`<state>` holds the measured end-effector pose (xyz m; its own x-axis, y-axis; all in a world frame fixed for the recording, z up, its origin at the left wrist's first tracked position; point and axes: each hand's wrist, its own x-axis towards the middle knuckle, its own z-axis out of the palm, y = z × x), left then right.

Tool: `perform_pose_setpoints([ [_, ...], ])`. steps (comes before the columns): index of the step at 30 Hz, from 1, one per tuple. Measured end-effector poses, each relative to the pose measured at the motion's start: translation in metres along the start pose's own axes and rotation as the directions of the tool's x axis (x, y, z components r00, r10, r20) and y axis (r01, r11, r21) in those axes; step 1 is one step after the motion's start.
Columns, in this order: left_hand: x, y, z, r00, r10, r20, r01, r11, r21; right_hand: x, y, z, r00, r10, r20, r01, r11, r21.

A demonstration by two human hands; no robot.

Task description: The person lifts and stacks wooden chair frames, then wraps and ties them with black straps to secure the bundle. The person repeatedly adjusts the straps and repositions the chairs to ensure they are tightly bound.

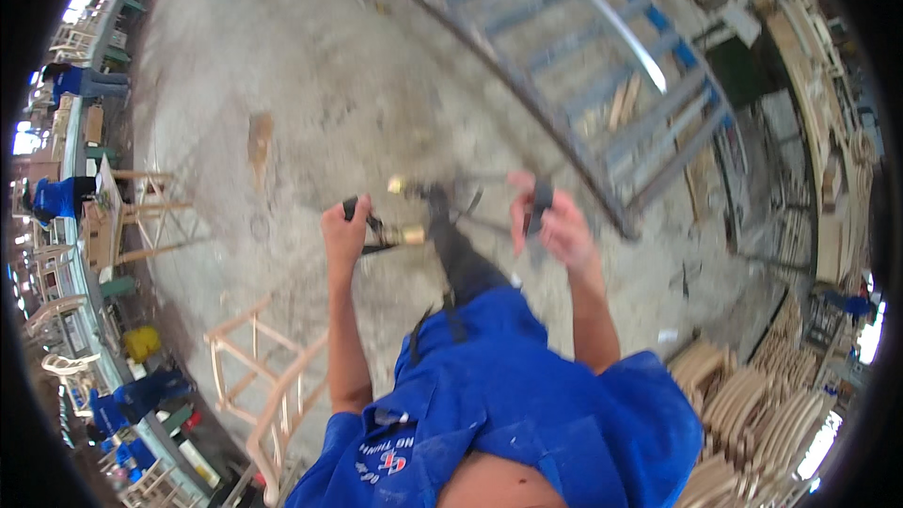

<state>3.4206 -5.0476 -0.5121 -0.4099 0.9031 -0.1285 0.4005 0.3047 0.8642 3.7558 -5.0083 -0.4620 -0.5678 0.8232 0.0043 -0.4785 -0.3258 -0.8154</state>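
Black tool with brass fittings (414, 226) gripped in closed left hand (344, 231) above concrete floor (329, 85); small black piece (540, 203) pinched in right hand (557, 226). Blue metal rack (602, 47) just beyond, unfinished wooden chair frame (268, 386) lower left, stacked curved wooden parts (752, 414) lower right.

One head-worn fisheye looks steeply down, close above the hands.

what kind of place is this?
Most likely a furniture workshop or factory floor: unfinished wooden chair frames stand on a dusty concrete floor, curved wooden parts are stacked at the right, and workers in blue stand along benches at the left.
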Motion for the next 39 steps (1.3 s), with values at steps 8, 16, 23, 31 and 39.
perform_pose_setpoints([
  [8,0.305,0.170,-0.073,0.953,0.166,0.252,-0.251,0.899,0.358,0.231,-0.016,0.051,0.920,0.276,-0.280,-0.317,0.942,-0.112],
  [16,0.649,0.211,-0.121,0.676,0.735,0.047,-0.721,0.647,0.248,0.437,0.007,0.023,0.786,0.239,-0.571,-0.459,0.843,-0.279],
  [23,0.957,0.347,-0.143,0.681,0.657,0.325,-0.721,0.678,0.142,0.645,0.008,0.059,0.698,0.056,-0.714,-0.297,0.930,-0.218],
  [31,1.265,0.427,-0.101,0.568,0.767,0.300,-0.810,0.586,0.036,0.867,0.055,0.094,0.623,0.022,-0.782,-0.075,0.997,-0.031],
  [39,1.493,0.309,-0.137,0.319,0.723,0.613,-0.790,0.560,-0.250,1.234,0.109,0.073,0.811,0.174,-0.558,-0.168,0.984,0.063],
])
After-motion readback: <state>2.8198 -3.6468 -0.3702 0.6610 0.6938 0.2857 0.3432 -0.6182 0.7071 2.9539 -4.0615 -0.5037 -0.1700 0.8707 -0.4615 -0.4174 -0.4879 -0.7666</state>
